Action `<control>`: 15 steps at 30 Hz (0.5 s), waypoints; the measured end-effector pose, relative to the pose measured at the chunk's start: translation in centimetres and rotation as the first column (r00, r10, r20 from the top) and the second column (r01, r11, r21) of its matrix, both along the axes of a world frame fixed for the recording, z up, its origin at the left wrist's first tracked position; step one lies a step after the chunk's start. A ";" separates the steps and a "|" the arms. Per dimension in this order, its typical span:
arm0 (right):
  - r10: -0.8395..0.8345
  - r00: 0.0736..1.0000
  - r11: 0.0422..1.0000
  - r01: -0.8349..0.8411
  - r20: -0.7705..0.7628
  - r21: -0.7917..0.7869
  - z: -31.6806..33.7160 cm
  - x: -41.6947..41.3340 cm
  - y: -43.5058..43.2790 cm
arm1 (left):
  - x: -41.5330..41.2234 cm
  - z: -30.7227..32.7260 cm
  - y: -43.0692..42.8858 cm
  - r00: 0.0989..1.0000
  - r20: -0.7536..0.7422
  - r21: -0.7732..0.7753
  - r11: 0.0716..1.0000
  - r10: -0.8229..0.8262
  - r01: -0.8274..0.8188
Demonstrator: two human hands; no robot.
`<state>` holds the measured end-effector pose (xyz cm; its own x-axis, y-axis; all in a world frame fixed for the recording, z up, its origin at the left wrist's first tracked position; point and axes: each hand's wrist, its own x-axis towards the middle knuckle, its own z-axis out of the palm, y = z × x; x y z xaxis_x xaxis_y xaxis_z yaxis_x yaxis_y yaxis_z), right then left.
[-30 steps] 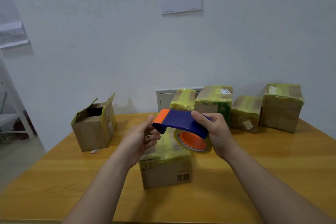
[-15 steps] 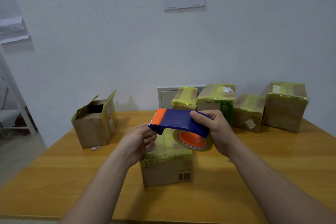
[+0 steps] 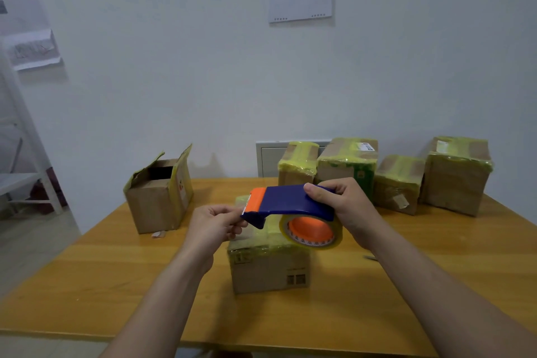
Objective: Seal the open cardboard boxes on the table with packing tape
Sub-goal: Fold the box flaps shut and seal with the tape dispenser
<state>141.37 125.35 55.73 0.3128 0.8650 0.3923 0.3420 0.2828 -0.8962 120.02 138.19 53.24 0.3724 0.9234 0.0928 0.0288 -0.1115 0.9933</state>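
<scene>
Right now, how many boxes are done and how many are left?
Done: four taped boxes at the back, and the front box looks taped too. In hand: the right hand holds the tape dispenser over it, the left hand pinches at its cutter end. Left: the open box on the left.

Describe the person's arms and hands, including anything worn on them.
The left forearm and right forearm are bare down to the frame's edge, no sleeve in view. The left hand and right hand are bare too: no gloves, rings, watch or bracelet visible.
</scene>
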 end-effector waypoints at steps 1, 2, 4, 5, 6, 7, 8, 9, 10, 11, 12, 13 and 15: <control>-0.003 1.000 1.000 0.003 -0.010 -0.007 0.0 0.1 -0.1 | -0.2 -0.1 0.0 1.000 0.002 0.004 1.000 0.003 -0.003; -0.006 1.000 1.000 0.006 -0.020 -0.009 0.0 0.2 -0.2 | -0.4 -0.2 -0.1 1.000 0.010 0.006 1.000 0.007 -0.007; -0.012 0.999 1.000 0.012 -0.047 -0.005 0.2 0.5 -0.5 | -0.9 -0.4 0.0 0.999 0.027 0.012 0.999 0.029 -0.030; -0.013 0.998 1.000 0.013 -0.060 0.000 0.2 0.7 -0.6 | -1.2 -0.6 -0.1 0.999 0.027 0.027 0.999 0.043 -0.043; -0.014 0.998 1.000 0.014 -0.068 0.002 0.1 1.0 -0.7 | -1.3 -0.9 -0.3 0.998 0.020 0.047 0.997 0.056 -0.057; -0.013 0.997 1.000 0.013 -0.075 -0.004 -0.1 1.2 -0.9 | -1.3 -1.3 -0.5 0.998 0.010 0.067 0.995 0.068 -0.069; -0.013 0.997 1.000 0.012 -0.077 -0.015 -0.5 1.3 -1.0 | -1.3 -1.6 -0.8 0.997 0.000 0.088 0.993 0.079 -0.079; -0.014 0.997 1.000 0.012 -0.074 -0.027 -0.8 1.4 -1.0 | -1.2 -2.0 -1.0 0.996 -0.012 0.111 0.990 0.087 -0.085; -0.024 0.998 0.999 0.022 -0.064 -0.035 -1.2 1.5 -1.0 | -1.1 -2.3 -1.3 0.995 -0.031 0.134 0.987 0.090 -0.085; -0.045 0.998 0.998 0.043 -0.053 -0.037 -1.6 1.6 -0.9 | -0.9 -2.7 -1.4 0.995 -0.052 0.149 0.985 0.090 -0.082; -0.068 0.997 0.997 0.067 -0.045 -0.029 -1.9 1.7 -0.8 | -0.6 -3.1 -1.4 0.994 -0.063 0.151 0.985 0.092 -0.081; -0.088 0.995 0.996 0.087 -0.043 -0.016 -2.2 1.6 -0.5 | -0.5 -3.4 -1.3 0.994 -0.060 0.143 0.986 0.095 -0.085; -0.118 0.992 0.993 0.118 -0.035 0.009 -2.5 1.5 0.0 | -0.1 -3.6 -0.7 0.992 -0.059 0.136 0.985 0.112 -0.103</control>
<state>142.87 125.31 53.28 0.4259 0.8170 0.3888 0.3425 0.2521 -0.9050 119.93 137.48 49.63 0.2813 0.9396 0.1952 0.1134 -0.2345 0.9655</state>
